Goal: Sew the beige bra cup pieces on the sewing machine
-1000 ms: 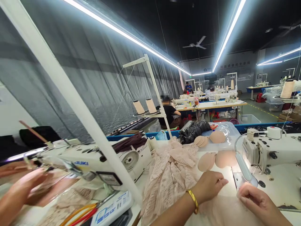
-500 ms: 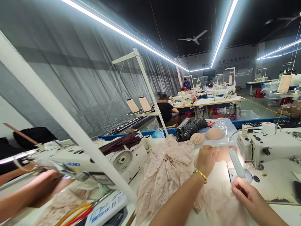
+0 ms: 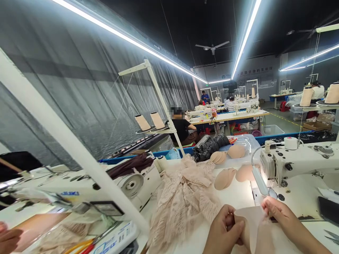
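Low in front of me, my left hand (image 3: 225, 231) is closed round a beige foam bra cup (image 3: 247, 215), thumb towards me. Just right of it, my right hand (image 3: 282, 215) pinches a piece of thin sheer beige fabric (image 3: 265, 234) against the cup's right edge. Its fingertips are partly hidden by the fabric. Beyond my hands, a fanned stack of bra cups (image 3: 225, 179) lies on the white table, with more cups (image 3: 245, 173) beside the sewing machine lamp (image 3: 260, 180). Left of my hands is a heap of beige lace fabric (image 3: 182, 197).
A white sewing machine (image 3: 299, 162) stands at the right, with a black phone (image 3: 328, 209) and scissors (image 3: 332, 237) near it. A clear plastic bin (image 3: 251, 144) is behind the cups. At far left, a co-worker's hand (image 3: 9, 236) is beside another machine (image 3: 66, 187).
My left hand has come back from the cup stacks towards me with a bra cup. My right hand has lifted the sheer fabric to it. The co-worker's arms have drawn back left.
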`<state>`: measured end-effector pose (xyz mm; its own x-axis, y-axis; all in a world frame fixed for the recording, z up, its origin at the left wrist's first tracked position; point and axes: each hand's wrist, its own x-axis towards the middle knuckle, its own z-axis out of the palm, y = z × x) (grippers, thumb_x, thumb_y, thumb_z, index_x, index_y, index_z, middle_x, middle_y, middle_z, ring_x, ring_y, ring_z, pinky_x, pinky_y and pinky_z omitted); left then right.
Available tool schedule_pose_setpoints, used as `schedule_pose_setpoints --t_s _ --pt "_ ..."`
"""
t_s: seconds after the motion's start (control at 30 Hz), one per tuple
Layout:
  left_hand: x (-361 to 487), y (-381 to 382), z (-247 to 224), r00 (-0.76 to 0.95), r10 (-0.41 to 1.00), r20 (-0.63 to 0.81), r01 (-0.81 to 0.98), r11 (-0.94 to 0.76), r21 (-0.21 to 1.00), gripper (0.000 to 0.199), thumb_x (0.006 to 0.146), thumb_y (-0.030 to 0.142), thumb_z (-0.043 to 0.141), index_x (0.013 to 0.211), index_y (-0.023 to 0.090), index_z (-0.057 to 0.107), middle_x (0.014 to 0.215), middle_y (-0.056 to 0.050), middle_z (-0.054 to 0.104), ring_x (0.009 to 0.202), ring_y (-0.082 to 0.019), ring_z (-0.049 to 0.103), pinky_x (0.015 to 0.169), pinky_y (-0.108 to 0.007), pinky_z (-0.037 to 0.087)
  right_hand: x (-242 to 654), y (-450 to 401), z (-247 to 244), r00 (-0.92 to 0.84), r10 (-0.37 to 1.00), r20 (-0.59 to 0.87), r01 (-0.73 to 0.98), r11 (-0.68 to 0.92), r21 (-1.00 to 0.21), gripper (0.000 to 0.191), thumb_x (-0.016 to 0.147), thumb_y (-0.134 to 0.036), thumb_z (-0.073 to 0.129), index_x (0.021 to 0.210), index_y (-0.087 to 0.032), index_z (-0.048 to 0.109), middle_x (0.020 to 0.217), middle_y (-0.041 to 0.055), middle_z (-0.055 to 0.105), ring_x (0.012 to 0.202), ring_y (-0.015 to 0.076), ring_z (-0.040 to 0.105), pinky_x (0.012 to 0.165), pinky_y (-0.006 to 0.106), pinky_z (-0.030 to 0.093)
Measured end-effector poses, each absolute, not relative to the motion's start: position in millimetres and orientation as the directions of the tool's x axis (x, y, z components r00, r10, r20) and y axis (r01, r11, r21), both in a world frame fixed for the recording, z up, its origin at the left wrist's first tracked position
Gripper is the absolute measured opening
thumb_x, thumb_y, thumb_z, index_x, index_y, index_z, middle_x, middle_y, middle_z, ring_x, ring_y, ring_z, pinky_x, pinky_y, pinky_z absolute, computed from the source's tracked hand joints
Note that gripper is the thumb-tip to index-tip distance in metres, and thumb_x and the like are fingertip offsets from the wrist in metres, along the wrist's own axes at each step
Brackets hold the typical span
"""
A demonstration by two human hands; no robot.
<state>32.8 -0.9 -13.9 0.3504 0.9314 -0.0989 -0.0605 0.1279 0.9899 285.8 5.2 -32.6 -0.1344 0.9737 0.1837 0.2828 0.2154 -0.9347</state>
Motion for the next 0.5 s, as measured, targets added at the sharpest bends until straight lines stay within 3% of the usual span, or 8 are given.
schedule_pose_setpoints --t_s 0.1,0.17,0.27,0.3,0.33,0.4,0.5 --pt "38.2 -0.1 -18.9 0.385 0.917 -0.1 0.071 0.079 0.994 0.046 0.081 0.054 0.08 0.095 0.023 0.049 0.08 0.002 0.06 0.069 -0.014 0.054 0.064 -0.027 0.049 289.0 -0.4 -30.4 -0.179 0.967 0.18 0.323 0.23 -0.918 0.057 0.103 -0.076 0.048 0.091 -0.024 0.068 0.083 0.0004 0.064 0.081 0.0238 0.063 0.077 0.035 0.052" --pt "40.9 -0.8 -7.3 0.359 0.933 0.02 0.261 -0.121 0.958 0.039 0.078 0.041 0.08 0.103 0.023 0.056 0.095 -0.004 0.065 0.084 -0.021 0.061 0.075 -0.035 0.054 289.3 -4.6 -28.2 -0.192 0.962 0.194 0.364 0.253 -0.896 0.046 0.1 -0.069 0.06 0.093 -0.025 0.072 0.09 0.002 0.065 0.091 0.0264 0.064 0.085 0.038 0.051" --pt "47.9 -2.3 26.3 0.425 0.856 0.295 0.383 -0.465 0.798 0.064 0.073 0.032 0.084 0.132 0.024 0.059 0.138 -0.015 0.061 0.127 -0.034 0.056 0.108 -0.051 0.049 286.5 -13.3 -20.3 -0.27 0.919 0.286 0.45 0.383 -0.806 0.035 0.107 -0.055 0.056 0.093 -0.028 0.073 0.093 0.0031 0.067 0.096 0.0267 0.064 0.092 0.044 0.048" --pt "51.2 -1.7 37.7 0.489 0.819 0.301 0.364 -0.505 0.783 0.071 0.073 0.031 0.085 0.138 0.025 0.057 0.143 -0.015 0.058 0.133 -0.035 0.053 0.114 -0.052 0.045 285.4 -17.1 -15.9 -0.31 0.888 0.339 0.471 0.454 -0.756 0.033 0.109 -0.049 0.054 0.093 -0.028 0.073 0.091 0.0027 0.068 0.093 0.0256 0.064 0.091 0.043 0.048" --pt "54.3 -0.2 47.2 0.55 0.797 0.248 0.355 -0.492 0.795 0.07 0.073 0.03 0.084 0.138 0.026 0.058 0.139 -0.013 0.06 0.129 -0.033 0.056 0.113 -0.049 0.046 284.6 -21.3 -10.5 -0.348 0.85 0.395 0.486 0.524 -0.7 0.032 0.111 -0.045 0.052 0.092 -0.028 0.071 0.087 0.002 0.068 0.088 0.0241 0.064 0.088 0.042 0.049" --pt "57.9 4.8 57.6 0.646 0.761 0.057 0.375 -0.382 0.845 0.061 0.071 0.03 0.083 0.128 0.026 0.063 0.119 -0.005 0.067 0.103 -0.024 0.063 0.091 -0.036 0.054 285.0 -30.0 2.0 -0.38 0.785 0.49 0.501 0.62 -0.604 0.029 0.112 -0.039 0.052 0.091 -0.028 0.069 0.083 0.0008 0.069 0.082 0.0218 0.065 0.081 0.038 0.051" --pt "52.1 12.7 54.5 0.753 0.627 -0.199 0.41 -0.211 0.887 0.035 0.074 0.039 0.078 0.103 0.023 0.066 0.084 0.004 0.058 0.069 -0.014 0.049 0.059 -0.023 0.039 291.2 -41.7 19.9 -0.346 0.738 0.579 0.53 0.664 -0.528 0.023 0.111 -0.036 0.055 0.093 -0.03 0.067 0.082 -0.0014 0.072 0.079 0.0201 0.067 0.077 0.035 0.054"
